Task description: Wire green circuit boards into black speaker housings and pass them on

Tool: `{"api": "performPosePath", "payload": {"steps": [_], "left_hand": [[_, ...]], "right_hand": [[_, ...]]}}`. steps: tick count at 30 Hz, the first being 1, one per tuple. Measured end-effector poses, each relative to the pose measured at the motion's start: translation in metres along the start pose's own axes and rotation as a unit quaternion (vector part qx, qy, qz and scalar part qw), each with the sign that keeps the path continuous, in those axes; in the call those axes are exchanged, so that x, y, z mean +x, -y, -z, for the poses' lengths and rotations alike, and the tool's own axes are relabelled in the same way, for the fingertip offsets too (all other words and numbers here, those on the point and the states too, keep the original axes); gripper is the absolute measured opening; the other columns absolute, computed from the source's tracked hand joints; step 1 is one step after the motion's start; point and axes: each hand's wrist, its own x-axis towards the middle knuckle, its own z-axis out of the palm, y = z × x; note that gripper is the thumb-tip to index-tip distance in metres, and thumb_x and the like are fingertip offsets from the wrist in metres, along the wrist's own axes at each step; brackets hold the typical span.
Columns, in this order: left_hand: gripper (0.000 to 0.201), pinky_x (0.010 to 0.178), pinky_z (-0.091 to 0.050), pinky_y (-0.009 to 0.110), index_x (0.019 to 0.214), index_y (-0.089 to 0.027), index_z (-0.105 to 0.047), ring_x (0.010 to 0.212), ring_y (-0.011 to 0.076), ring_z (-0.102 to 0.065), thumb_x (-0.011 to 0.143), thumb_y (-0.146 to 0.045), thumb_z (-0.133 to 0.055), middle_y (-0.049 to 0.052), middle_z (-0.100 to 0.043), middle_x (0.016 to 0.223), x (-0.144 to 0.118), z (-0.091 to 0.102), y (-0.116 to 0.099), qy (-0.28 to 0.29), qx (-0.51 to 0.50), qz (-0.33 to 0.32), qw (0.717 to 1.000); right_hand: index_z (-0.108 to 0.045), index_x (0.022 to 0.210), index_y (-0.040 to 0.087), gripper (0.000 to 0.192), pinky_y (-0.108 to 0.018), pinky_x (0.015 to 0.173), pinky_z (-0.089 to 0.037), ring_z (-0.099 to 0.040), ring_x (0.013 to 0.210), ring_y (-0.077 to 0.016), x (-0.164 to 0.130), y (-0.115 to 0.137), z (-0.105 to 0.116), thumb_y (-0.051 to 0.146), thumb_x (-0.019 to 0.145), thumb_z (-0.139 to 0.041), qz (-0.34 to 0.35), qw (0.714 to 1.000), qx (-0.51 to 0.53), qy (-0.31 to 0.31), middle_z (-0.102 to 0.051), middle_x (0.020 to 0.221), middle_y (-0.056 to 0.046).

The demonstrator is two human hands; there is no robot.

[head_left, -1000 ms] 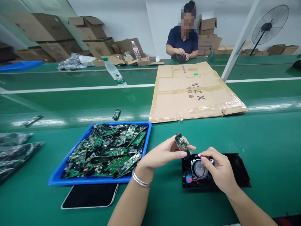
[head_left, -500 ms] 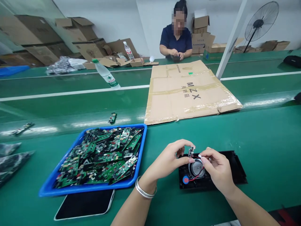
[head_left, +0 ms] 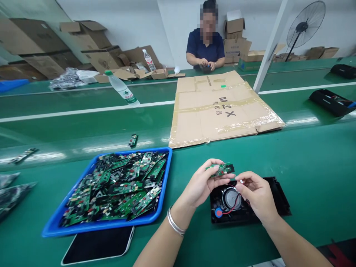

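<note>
My left hand [head_left: 202, 182] grips a green circuit board [head_left: 223, 169] between thumb and fingers, its component side turned up. Close beside it, my right hand [head_left: 256, 194] pinches a small white wire connector [head_left: 241, 181] at the fingertips. Both hands are above a black plastic housing [head_left: 279, 198] lying on the green bench. Inside the housing sits a round silver speaker [head_left: 231, 198] with red and black wires. A blue-ringed round part [head_left: 218, 212] with a red centre lies at the housing's left end. The board and the connector are apart.
To the left, a blue tray [head_left: 164, 185] heaped with circuit boards overlaps a tablet-like device [head_left: 97, 244]. Flattened cardboard [head_left: 200, 122] lies ahead. A water bottle [head_left: 122, 89] is on the line, where a black housing [head_left: 330, 101] also lies at right. A co-worker [head_left: 205, 46] sits opposite.
My left hand has turned the circuit board from edge-on to showing its face. My right hand still holds the connector near it. Another black housing has come into view at right.
</note>
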Motion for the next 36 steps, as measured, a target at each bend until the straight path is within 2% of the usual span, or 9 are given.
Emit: {"api": "performPosePath", "payload": {"steps": [3, 7, 11, 14, 17, 27, 31, 34, 36], "left_hand": [[0.029, 0.06, -0.051, 0.021, 0.103, -0.012, -0.061, 0.075, 0.0163, -0.065, 0.082, -0.032, -0.06, 0.01, -0.067, 0.088, 0.003, 0.002, 0.0, -0.033, 0.006, -0.025, 0.999], [0.032, 0.05, -0.044, 0.017, 0.091, -0.008, -0.069, 0.06, 0.0098, -0.056, 0.078, -0.036, -0.064, 0.006, -0.063, 0.069, 0.005, 0.003, 0.001, -0.065, 0.002, -0.025, 0.998], [0.023, 0.062, -0.048, 0.02, 0.088, -0.009, -0.069, 0.073, 0.0137, -0.061, 0.073, -0.027, -0.069, 0.008, -0.067, 0.082, 0.003, 0.003, 0.001, -0.046, -0.008, -0.021, 0.999], [0.032, 0.075, -0.049, 0.025, 0.101, -0.011, -0.065, 0.087, 0.018, -0.062, 0.071, -0.02, -0.071, 0.01, -0.067, 0.094, 0.002, 0.004, -0.001, -0.017, 0.006, 0.005, 1.0], [0.036, 0.081, -0.048, 0.031, 0.104, -0.014, -0.061, 0.093, 0.021, -0.062, 0.071, -0.019, -0.072, 0.01, -0.067, 0.092, -0.001, 0.005, -0.003, 0.013, 0.008, 0.026, 1.0], [0.043, 0.054, -0.045, 0.015, 0.103, -0.019, -0.051, 0.068, 0.0081, -0.059, 0.068, -0.017, -0.075, 0.003, -0.059, 0.095, -0.007, 0.006, -0.008, 0.049, 0.061, 0.077, 0.994], [0.044, 0.052, -0.044, 0.014, 0.104, -0.02, -0.048, 0.08, 0.0135, -0.063, 0.069, -0.019, -0.075, 0.005, -0.058, 0.099, -0.009, 0.008, -0.013, 0.053, 0.077, 0.073, 0.993], [0.047, 0.051, -0.043, 0.015, 0.106, -0.021, -0.046, 0.093, 0.022, -0.064, 0.069, -0.021, -0.074, 0.007, -0.057, 0.102, -0.01, 0.01, -0.017, 0.054, 0.093, 0.061, 0.992], [0.05, 0.052, -0.044, 0.016, 0.11, -0.021, -0.044, 0.094, 0.0244, -0.064, 0.069, -0.021, -0.074, 0.007, -0.057, 0.102, -0.01, 0.011, -0.018, 0.058, 0.096, 0.058, 0.992]], "right_hand": [[-0.066, 0.093, 0.017, 0.033, -0.021, 0.052, -0.049, -0.057, 0.059, -0.0127, 0.003, -0.003, 0.002, 0.037, 0.069, -0.075, -0.044, 0.997, 0.056, 0.024, -0.06, 0.067, -0.003], [-0.068, 0.087, 0.016, 0.023, -0.025, 0.061, -0.051, -0.059, 0.068, -0.0143, 0.006, -0.005, 0.003, 0.038, 0.077, -0.068, -0.052, 0.996, 0.047, 0.052, -0.063, 0.074, -0.006], [-0.067, 0.081, 0.018, 0.013, -0.024, 0.067, -0.048, -0.056, 0.076, -0.0142, 0.005, -0.002, 0.002, 0.03, 0.082, -0.061, 0.035, 0.997, -0.034, 0.051, -0.059, 0.08, -0.004], [-0.064, 0.082, 0.019, 0.01, -0.023, 0.063, -0.045, -0.054, 0.074, -0.0136, 0.002, 0.0, 0.0, 0.024, 0.085, -0.056, 0.093, 0.988, -0.117, 0.032, -0.056, 0.078, -0.003], [-0.062, 0.082, 0.018, 0.01, -0.024, 0.06, -0.044, -0.053, 0.069, -0.0132, -0.002, 0.0, -0.002, 0.02, 0.086, -0.053, 0.144, 0.97, -0.194, 0.01, -0.056, 0.078, -0.004], [-0.061, 0.086, 0.017, 0.012, -0.025, 0.058, -0.047, -0.054, 0.067, -0.013, -0.005, 0.001, -0.007, 0.01, 0.086, -0.051, 0.291, 0.91, -0.292, -0.043, -0.057, 0.077, -0.005], [-0.062, 0.084, 0.018, 0.008, -0.026, 0.061, -0.047, -0.056, 0.072, -0.0148, -0.005, 0.001, -0.004, 0.015, 0.086, -0.055, 0.244, 0.943, -0.22, -0.048, -0.058, 0.078, -0.005], [-0.065, 0.084, 0.019, 0.008, -0.027, 0.067, -0.049, -0.057, 0.078, -0.0159, -0.001, -0.004, 0.002, 0.025, 0.085, -0.06, 0.135, 0.986, -0.094, -0.03, -0.06, 0.084, -0.006], [-0.066, 0.085, 0.019, 0.013, -0.026, 0.068, -0.05, -0.058, 0.077, -0.0153, 0.002, -0.007, 0.005, 0.031, 0.084, -0.062, 0.059, 0.998, -0.016, 0.007, -0.061, 0.087, -0.005]]}}
